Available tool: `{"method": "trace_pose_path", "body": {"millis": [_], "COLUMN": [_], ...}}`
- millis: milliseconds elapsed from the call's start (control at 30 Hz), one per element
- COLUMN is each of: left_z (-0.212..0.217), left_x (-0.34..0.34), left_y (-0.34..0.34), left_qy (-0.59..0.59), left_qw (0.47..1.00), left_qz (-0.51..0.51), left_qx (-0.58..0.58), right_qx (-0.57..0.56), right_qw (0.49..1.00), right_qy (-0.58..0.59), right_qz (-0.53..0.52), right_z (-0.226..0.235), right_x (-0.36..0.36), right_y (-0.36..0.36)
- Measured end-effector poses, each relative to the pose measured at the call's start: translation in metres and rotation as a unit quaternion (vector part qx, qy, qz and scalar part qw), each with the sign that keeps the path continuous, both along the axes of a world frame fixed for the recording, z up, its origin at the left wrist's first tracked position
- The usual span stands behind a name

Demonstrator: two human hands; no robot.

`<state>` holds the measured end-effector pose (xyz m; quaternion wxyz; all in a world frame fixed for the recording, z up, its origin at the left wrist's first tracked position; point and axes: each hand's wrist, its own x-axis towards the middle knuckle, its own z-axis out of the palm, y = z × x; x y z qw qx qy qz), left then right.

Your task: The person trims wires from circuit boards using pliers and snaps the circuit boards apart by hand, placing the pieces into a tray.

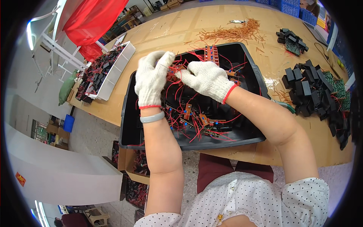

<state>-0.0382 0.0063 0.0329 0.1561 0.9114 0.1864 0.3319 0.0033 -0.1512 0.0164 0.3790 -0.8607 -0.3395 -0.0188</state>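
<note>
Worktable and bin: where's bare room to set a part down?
Mostly bare: worktable between white tray and brown strip pile; near right corner of black bin. Crowded: worktable's right, with black blocks; bin's middle, with red-wired boards.

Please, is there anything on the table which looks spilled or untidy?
Perhaps the thin brown strips: they lie loose on the table beyond the black tray, with stray pieces scattered around.

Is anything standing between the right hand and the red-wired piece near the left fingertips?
Nothing visible does. The right hand has its gloved fingertips right at the red-wired piece, beside the left hand, over the black tub. Exact contact is too small to tell.
</note>
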Motion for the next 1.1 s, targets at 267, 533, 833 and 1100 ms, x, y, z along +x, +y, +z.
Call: {"method": "trace_pose_path", "body": {"millis": [267,533,833,1100], "left_z": [-0.002,-0.010,-0.014,-0.011], "left_x": [0.003,0.007,0.010,0.003], "left_y": [0.015,0.006,0.008,0.040], "left_qy": [0.080,0.062,0.075,0.043], "left_qw": [0.905,0.878,0.781,0.766], "left_qz": [-0.327,-0.335,-0.400,-0.465], "left_qx": [-0.260,-0.335,-0.474,-0.442], "right_qx": [0.001,0.003,-0.017,-0.035], "right_qw": [0.999,0.993,0.970,0.956], "right_qy": [-0.045,-0.108,-0.234,-0.248], "right_qz": [0.007,0.037,0.068,0.151], "right_z": [-0.005,-0.013,-0.020,0.000], "right_x": [-0.005,-0.002,0.006,-0.004], "right_y": [0.007,0.013,0.009,0.003]}}
